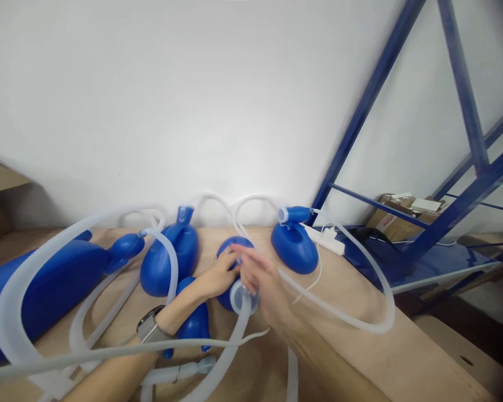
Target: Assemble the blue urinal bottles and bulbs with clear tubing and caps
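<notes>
At the middle of the table, a rounded blue plastic bottle (224, 302) lies under both hands, partly hidden by them. My left hand (223, 273) is closed on its upper part, fingers bent around it. Close against it is my right hand (262, 279), blurred, with its index finger stretched across the left fingertips and its other fingers curled. Whatever the right fingers pinch is hidden. Just below the hands sits a clear round cap (237, 296), joined to a ribbed translucent hose (235, 340) running toward me. A thin pale tube (151, 347) crosses over my left forearm.
Other blue bottles stand at the left (167, 265) and right (295, 248), with looping hoses around them. A large blue body (62, 285) lies far left. A white power strip (327, 241) is by the wall. Blue metal framing (373, 84) rises at right.
</notes>
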Tool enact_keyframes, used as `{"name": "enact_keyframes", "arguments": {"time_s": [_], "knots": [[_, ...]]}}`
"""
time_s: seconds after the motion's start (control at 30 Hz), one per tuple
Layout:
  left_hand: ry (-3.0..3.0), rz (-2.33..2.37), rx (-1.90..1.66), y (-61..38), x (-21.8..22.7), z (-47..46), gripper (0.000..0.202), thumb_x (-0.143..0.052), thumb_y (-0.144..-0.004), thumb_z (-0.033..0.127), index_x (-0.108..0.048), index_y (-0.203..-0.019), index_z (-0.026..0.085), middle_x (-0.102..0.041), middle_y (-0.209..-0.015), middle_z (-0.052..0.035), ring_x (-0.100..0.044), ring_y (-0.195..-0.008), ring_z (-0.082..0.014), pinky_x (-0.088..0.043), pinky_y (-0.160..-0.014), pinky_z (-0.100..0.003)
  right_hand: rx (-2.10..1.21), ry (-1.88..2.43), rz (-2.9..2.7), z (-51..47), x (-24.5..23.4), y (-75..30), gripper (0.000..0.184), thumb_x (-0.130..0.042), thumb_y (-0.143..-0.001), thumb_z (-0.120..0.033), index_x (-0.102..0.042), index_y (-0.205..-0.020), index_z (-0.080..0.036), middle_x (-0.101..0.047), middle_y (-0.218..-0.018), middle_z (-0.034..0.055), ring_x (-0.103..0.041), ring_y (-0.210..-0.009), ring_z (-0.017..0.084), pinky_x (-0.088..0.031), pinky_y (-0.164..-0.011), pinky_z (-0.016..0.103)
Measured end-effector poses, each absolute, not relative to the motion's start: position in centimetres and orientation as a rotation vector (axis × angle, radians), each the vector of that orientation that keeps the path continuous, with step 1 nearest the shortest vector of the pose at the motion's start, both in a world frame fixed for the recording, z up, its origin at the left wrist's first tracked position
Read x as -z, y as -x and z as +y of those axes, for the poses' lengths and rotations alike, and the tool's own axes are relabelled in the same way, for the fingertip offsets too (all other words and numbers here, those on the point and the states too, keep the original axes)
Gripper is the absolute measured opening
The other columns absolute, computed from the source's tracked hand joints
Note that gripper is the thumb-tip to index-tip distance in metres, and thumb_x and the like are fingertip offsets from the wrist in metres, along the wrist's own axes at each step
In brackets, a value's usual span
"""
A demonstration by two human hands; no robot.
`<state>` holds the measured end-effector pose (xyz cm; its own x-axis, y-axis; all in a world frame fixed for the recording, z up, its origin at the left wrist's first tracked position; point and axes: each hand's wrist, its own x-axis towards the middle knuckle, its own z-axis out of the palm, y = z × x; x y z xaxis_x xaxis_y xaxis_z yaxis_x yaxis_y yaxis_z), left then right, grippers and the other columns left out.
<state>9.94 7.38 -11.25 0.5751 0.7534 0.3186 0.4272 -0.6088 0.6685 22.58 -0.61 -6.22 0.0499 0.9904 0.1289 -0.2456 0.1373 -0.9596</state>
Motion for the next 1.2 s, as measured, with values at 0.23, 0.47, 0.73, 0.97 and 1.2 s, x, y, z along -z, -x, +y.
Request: {"name": "enact_keyframes", "arguments": {"time_s": [0.23,0.47,0.73,0.97,1.2], "knots": [[-2.235,0.896,-0.818,-9.9,12.0,7.4,0.035,-0.034,-0.105,0.028,-0.069,-0.108,0.024,-0.076,-0.126,-0.0033,-0.065,-0.128,-0.0229,-0.021,-0.134,-0.05,-0.472,0.746,-1.551,-1.3,8.3,-22.1,0.032,-0.055,-0.103,-0.032,-0.085,-0.109,-0.023,-0.057,-0.061,-0.0015,-0.049,-0.052,0.012,-0.044,-0.054,0.026],[-2.192,1.002,-0.824,-9.5,11.6,8.8,0.037,-0.033,-0.107,0.039,-0.065,-0.123,0.029,-0.074,-0.133,0.0008,-0.062,-0.134,-0.0241,-0.014,-0.135,-0.051,-0.621,0.599,-1.984,-3.3,4.7,-23.7,0.029,-0.057,-0.104,-0.024,-0.08,-0.123,-0.023,-0.073,-0.07,0.0004,-0.06,-0.056,0.01,-0.05,-0.058,0.021],[-2.196,1.06,-0.827,-7.5,10.8,10.6,0.038,-0.033,-0.106,0.041,-0.066,-0.122,0.028,-0.073,-0.135,-0.0013,-0.058,-0.139,-0.026,-0.024,-0.133,-0.048,-0.787,1.065,-2.245,-2.5,3.2,-28.1,0.042,-0.052,-0.108,-0.049,-0.067,-0.136,-0.021,-0.076,-0.12,0.0106,-0.073,-0.107,0.021,-0.061,-0.091,0.035],[-2.255,1.045,-0.873,-7.7,11.6,10.5,0.042,-0.029,-0.107,0.035,-0.064,-0.129,0.027,-0.071,-0.14,-0.0026,-0.058,-0.14,-0.0243,-0.024,-0.133,-0.049,0.721,0.918,-2.415,0.7,9.1,-25.7,0.022,-0.075,-0.097,-0.035,-0.073,-0.085,-0.017,-0.07,-0.086,0.0075,-0.065,-0.1,0.027,-0.056,-0.097,0.049],[-2.361,1.014,-0.915,-7.7,12.8,10.9,0.045,-0.028,-0.107,0.028,-0.065,-0.133,0.024,-0.068,-0.145,-0.0061,-0.062,-0.137,-0.024,-0.019,-0.134,-0.051,0.957,0.578,-2.402,1.6,8.1,-26.2,0.035,-0.061,-0.104,-0.023,-0.07,-0.071,-0.017,-0.064,-0.07,0.0032,-0.057,-0.074,0.018,-0.057,-0.092,0.038]]}}
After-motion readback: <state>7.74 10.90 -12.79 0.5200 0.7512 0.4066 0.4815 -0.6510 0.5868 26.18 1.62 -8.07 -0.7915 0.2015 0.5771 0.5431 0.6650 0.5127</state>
